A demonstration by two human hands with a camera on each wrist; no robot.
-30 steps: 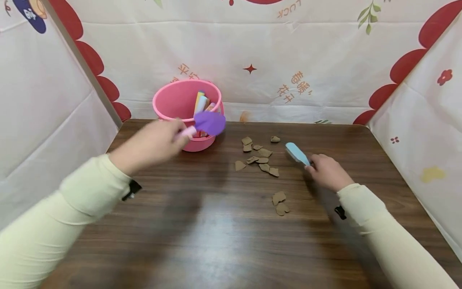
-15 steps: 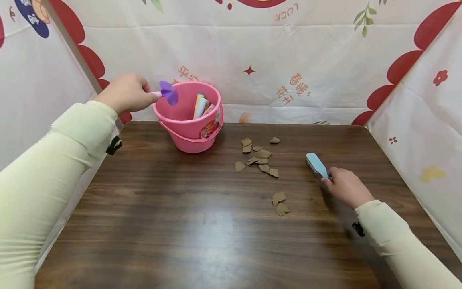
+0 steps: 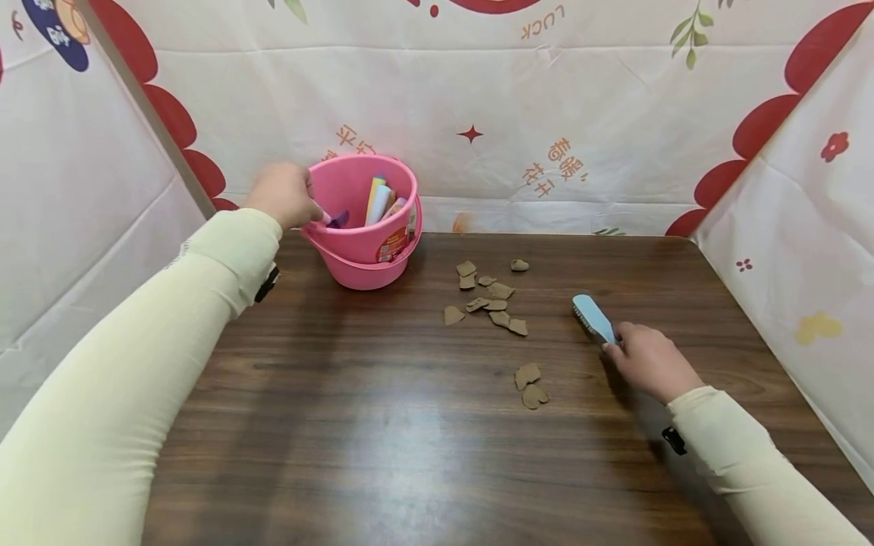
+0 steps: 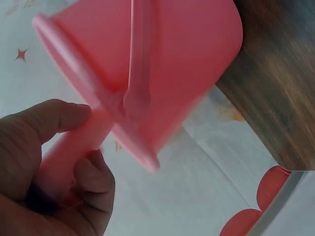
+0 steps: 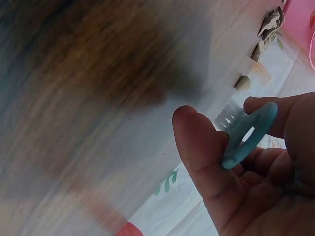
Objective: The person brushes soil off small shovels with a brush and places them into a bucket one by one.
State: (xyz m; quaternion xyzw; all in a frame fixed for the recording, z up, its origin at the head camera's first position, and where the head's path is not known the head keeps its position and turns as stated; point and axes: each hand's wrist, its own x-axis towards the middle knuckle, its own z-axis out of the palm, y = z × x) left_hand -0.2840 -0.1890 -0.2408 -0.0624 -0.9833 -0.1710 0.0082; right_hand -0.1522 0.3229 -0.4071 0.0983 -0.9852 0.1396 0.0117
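Observation:
My left hand point(image 3: 281, 196) pinches the pink handle point(image 4: 74, 152) of a toy shovel at the left rim of a pink bucket point(image 3: 365, 274). The shovel's purple blade point(image 3: 338, 220) dips inside the bucket, partly hidden by its near wall. On the right, my right hand point(image 3: 652, 360) grips a small light-blue brush point(image 3: 592, 317) by its handle, bristles facing down and left, low over the table. Thin brown torn scraps point(image 3: 501, 290) lie in a loose group between bucket and brush.
Inside the bucket stand several light-coloured tubes point(image 3: 379, 205). Two more brown scraps point(image 3: 535, 395) lie nearer the front, and a single curled one point(image 3: 520, 265) farther back. A printed white cloth point(image 3: 614, 114) walls in the dark wooden table point(image 3: 410, 425) at the back and sides.
My left hand swung left past the bucket, then came down to its rim, lowering the shovel blade inside. The brush in my right hand shifted right and toward me. The scraps stayed put.

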